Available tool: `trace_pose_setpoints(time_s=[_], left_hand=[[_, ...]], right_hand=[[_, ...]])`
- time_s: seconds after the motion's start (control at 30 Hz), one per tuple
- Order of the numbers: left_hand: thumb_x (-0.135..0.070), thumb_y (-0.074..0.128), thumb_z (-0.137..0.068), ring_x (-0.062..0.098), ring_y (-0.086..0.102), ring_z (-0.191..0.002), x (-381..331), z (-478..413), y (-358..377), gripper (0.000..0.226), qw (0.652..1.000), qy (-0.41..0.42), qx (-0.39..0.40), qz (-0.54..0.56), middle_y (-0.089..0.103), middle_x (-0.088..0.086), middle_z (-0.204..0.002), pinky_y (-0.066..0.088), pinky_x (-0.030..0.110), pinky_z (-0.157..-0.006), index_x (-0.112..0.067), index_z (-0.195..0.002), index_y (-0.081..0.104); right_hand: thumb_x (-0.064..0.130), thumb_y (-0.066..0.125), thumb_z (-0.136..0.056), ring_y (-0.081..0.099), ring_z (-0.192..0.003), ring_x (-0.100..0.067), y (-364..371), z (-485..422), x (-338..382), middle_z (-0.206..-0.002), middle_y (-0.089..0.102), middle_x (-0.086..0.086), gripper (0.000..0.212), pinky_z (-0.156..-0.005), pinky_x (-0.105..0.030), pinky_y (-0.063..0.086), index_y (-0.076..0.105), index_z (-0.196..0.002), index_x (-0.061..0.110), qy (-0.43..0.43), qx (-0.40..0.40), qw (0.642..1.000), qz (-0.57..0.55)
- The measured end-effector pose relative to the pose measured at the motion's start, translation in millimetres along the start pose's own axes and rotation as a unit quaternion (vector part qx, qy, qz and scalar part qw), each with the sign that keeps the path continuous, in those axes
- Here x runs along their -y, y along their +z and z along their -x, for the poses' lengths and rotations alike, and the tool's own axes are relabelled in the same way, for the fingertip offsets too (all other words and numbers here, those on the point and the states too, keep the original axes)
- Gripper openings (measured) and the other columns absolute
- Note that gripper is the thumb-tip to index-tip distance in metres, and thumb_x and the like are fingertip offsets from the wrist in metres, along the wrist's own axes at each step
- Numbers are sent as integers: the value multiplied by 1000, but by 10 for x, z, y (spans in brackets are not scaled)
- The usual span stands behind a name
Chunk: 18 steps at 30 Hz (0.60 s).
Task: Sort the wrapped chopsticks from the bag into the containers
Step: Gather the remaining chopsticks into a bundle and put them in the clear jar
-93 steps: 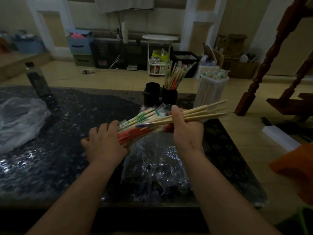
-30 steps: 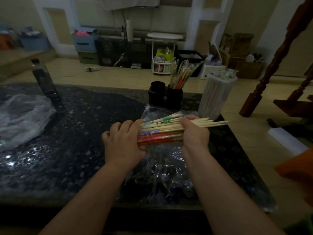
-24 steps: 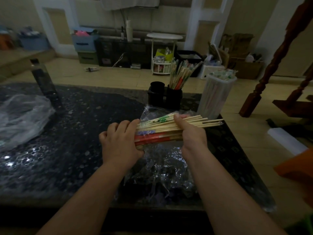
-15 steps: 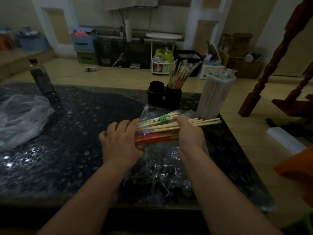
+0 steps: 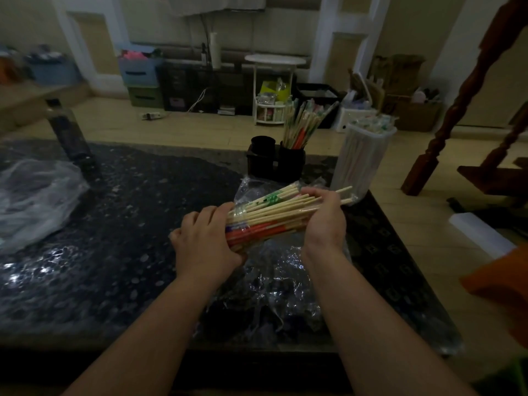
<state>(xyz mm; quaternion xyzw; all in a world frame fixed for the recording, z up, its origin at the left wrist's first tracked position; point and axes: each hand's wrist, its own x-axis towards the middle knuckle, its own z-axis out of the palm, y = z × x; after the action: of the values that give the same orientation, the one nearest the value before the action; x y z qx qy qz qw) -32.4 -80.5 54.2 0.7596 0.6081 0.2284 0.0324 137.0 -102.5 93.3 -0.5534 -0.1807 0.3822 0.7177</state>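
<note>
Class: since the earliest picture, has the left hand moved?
Yes. Judged against the black holder, the left hand has shifted rightward toward it, closing up the chopstick bundle.

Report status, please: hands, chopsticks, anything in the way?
Left hand and right hand both grip the chopstick bundle, one at each end. Bundle over the clear bag, not yet in the black holder. Only the bag's raised edge between them.

Pale chopsticks [image 5: 274, 215] wear red, green and blue wrappers; black speckled table [image 5: 137, 212]; black holders [image 5: 275, 164].
</note>
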Motion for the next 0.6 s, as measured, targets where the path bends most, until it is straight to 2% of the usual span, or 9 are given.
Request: trace_pose_setpoints(time_s=[0.1,0.13,0.2,0.27,0.33,0.4,0.47,0.53,0.6], left_hand=[[-53,81,-61,22,34,-126,0,2,-1,98,1000,-3,-5,6,43,-10,-138,35,50,-99,-39,-145,31],[-53,81,-62,22,33,-126,7,1,-1,98,1000,-6,0,8,42,-10,-139,34,49,-99,-40,-145,30],[-52,81,-62,21,32,-127,24,-9,-5,99,1000,-14,10,13,41,-10,-140,34,49,-100,-41,-145,29],[-54,81,-61,21,33,-127,33,-16,-13,100,1000,-16,9,15,41,-10,-139,34,49,-99,-41,-145,28],[-54,82,-61,22,33,-126,32,-23,-25,101,1000,-18,8,16,41,-10,-139,35,50,-99,-40,-145,29],[-53,82,-61,22,34,-126,40,-28,-31,100,1000,-24,8,18,41,-10,-139,35,51,-99,-40,-145,29],[-53,82,-61,23,34,-126,48,-32,-33,100,999,-27,7,16,42,-9,-139,35,51,-99,-39,-145,29],[-55,81,-62,23,34,-126,41,-31,-28,99,1000,-25,3,11,42,-9,-140,35,50,-99,-39,-145,29],[-57,80,-64,22,34,-127,37,-22,-16,98,1000,-23,-1,-5,41,-9,-140,34,50,-98,-39,-146,28]], right_hand=[[23,64,-93,70,-88,-21,41,-32,-74,-102,71,-8,20,-57,-20,51,66,-109,12,-44,21,997,62],[18,68,-90,69,-91,-18,46,-32,-85,-109,68,-7,28,-61,-20,52,61,-117,15,-54,40,996,62],[10,76,-83,65,-92,-14,29,-9,-60,-116,58,1,61,-64,-21,53,43,-132,26,-65,50,996,34],[14,81,-79,61,-96,-11,-2,1,-15,-117,50,5,80,-66,-20,51,30,-138,32,-81,21,996,20],[25,79,-83,59,-104,-14,-32,-21,12,-121,49,5,74,-74,-26,54,30,-138,34,-107,-14,994,19],[37,67,-92,56,-117,-17,-48,-55,21,-128,50,7,54,-91,-37,53,37,-136,35,-151,-32,986,70],[39,51,-100,48,-125,-10,-55,-44,14,-136,50,8,40,-101,-29,42,47,-138,28,-213,-27,963,164],[38,38,-103,44,-125,-8,-48,-32,-26,-134,51,5,37,-104,-25,32,55,-133,24,-257,23,931,259],[34,35,-104,39,-134,-10,-24,-11,-95,-142,49,3,41,-113,-29,28,54,-137,20,-244,107,895,358]])
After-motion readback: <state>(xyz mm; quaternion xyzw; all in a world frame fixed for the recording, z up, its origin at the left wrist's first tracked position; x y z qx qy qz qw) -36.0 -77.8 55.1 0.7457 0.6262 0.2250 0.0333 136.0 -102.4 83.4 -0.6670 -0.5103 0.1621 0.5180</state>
